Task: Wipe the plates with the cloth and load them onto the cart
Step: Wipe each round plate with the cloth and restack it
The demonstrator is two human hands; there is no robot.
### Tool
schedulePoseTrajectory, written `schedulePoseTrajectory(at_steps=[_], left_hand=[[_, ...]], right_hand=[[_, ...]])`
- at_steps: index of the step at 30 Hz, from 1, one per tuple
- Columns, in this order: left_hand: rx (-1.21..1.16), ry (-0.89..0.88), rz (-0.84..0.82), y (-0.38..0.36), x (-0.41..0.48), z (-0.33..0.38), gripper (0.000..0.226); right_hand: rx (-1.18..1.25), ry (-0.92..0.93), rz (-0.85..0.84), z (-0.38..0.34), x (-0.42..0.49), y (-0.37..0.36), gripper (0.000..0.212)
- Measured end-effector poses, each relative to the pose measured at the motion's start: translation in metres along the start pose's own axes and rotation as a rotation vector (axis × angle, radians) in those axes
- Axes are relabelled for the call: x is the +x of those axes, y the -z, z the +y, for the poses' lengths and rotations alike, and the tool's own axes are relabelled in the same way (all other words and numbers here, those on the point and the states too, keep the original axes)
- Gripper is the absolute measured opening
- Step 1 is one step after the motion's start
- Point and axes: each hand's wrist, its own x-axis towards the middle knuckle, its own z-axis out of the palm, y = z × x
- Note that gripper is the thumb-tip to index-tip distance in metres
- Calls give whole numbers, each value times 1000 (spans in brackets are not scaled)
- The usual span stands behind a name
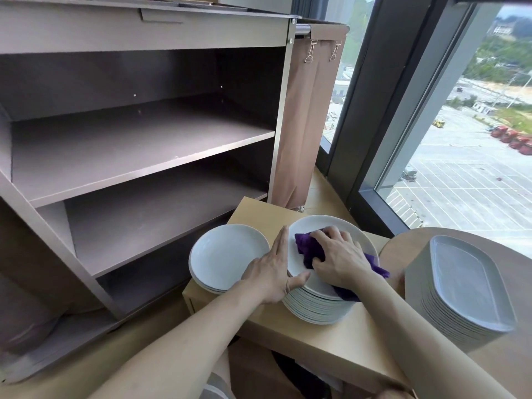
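Note:
A tall stack of round grey plates stands on a low wooden table. My right hand grips a purple cloth and presses it on the top plate. My left hand holds the left rim of that top plate, fingers straight along its edge and thumb hooked on its near rim. A shorter stack of round plates sits just to the left. The grey cart stands behind, its shelves bare.
A stack of oblong grey dishes sits on a round wooden table at the right. A brown fabric bag hangs on the cart's right side. Large windows run along the right wall.

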Motion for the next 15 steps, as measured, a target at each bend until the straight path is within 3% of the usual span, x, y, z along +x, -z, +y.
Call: schedulePoseTrajectory(at_steps=[9, 15], left_hand=[[-61, -8, -6, 4, -1, 1, 106], [-100, -20, -21, 7, 2, -1, 105]], right_hand=[[-12, 115, -8, -15, -12, -4, 58], [-27, 54, 52, -8, -20, -7, 58]])
